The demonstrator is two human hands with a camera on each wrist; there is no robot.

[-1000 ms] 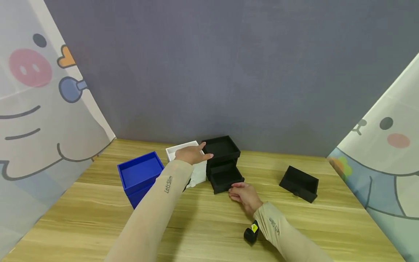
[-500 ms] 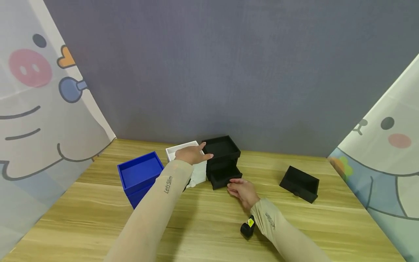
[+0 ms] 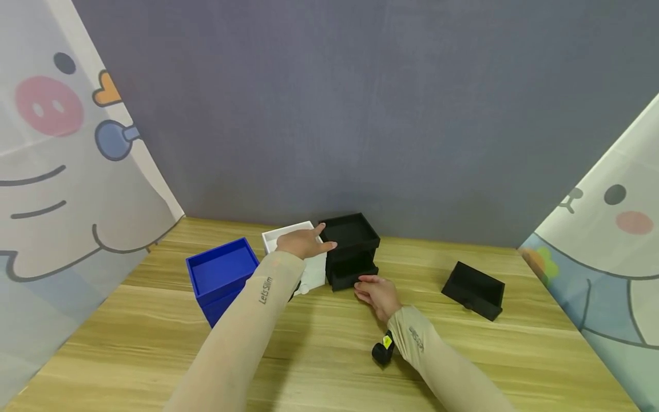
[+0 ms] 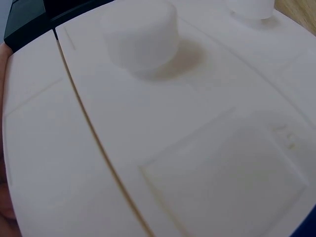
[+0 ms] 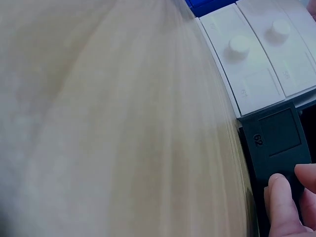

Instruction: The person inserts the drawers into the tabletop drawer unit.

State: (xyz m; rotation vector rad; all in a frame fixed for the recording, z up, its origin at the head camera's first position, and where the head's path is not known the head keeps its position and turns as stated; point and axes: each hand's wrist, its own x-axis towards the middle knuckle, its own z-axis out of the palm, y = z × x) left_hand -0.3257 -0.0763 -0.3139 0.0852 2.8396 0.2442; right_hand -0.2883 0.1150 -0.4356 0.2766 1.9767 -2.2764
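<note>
A black drawer cabinet (image 3: 355,250) with a tray-like top stands at the back middle, beside a white drawer cabinet (image 3: 315,274). My left hand (image 3: 302,242) lies over the white one, its fingers reaching to the black cabinet's upper left edge. White drawer fronts with round knobs fill the left wrist view. Low in the black cabinet, a black drawer (image 5: 276,133) marked 62 sticks out slightly. With thumb and fingers at its front, my right hand (image 3: 379,296) holds this drawer; its knob is hidden behind them. Above the drawer is a dark opening.
To the left stands a blue drawer cabinet (image 3: 226,264), partly behind my left forearm. A separate black drawer (image 3: 473,290) lies on the wooden table at the right. Behind the cabinets rises a grey backdrop (image 3: 340,114).
The lower black drawer has slid back into its cabinet, with my right hand moving forward along with it. My left hand has stayed in place.
</note>
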